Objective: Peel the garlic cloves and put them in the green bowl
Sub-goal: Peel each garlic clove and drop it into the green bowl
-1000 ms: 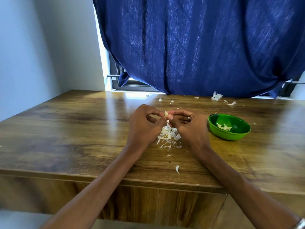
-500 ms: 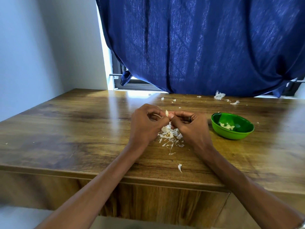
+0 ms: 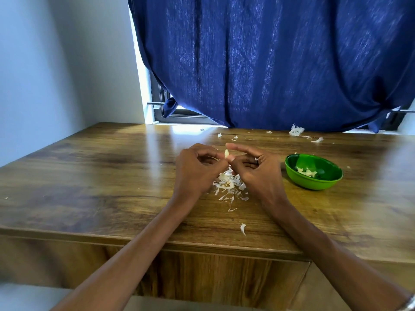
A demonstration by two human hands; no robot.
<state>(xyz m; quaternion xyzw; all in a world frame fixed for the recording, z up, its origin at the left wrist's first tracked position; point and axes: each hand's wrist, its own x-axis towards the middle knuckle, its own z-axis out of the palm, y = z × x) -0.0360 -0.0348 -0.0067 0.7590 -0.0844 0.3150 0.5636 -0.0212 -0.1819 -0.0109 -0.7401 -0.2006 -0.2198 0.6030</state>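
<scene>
Both hands meet over the wooden table (image 3: pixel 94 176), just left of the green bowl (image 3: pixel 313 171). The left hand (image 3: pixel 197 169) has its fingers curled in tight, and its thumb and fingertips pinch the lower part of a garlic clove (image 3: pixel 227 153). The right hand (image 3: pixel 258 171) meets it from the bowl's side: its thumb presses against the clove, its forefinger stretches out almost straight above the clove, and its other fingers are folded toward the palm. A ring (image 3: pixel 256 160) shows on one of those folded fingers. The clove stands nearly upright between the two hands, only its pale tip showing; whether any skin is left on it cannot be told.

Directly under the hands, left of the bowl, lies a pile of peelings (image 3: pixel 230 185), with a single scrap (image 3: pixel 243 228) nearer the table's front edge. The bowl sits on the table apart from the right hand and holds a few peeled cloves (image 3: pixel 306 172). Behind the bowl, by the blue curtain (image 3: pixel 269 63), more scraps of skin (image 3: pixel 296 130) are scattered. Nothing lies between the hands and the bowl.
</scene>
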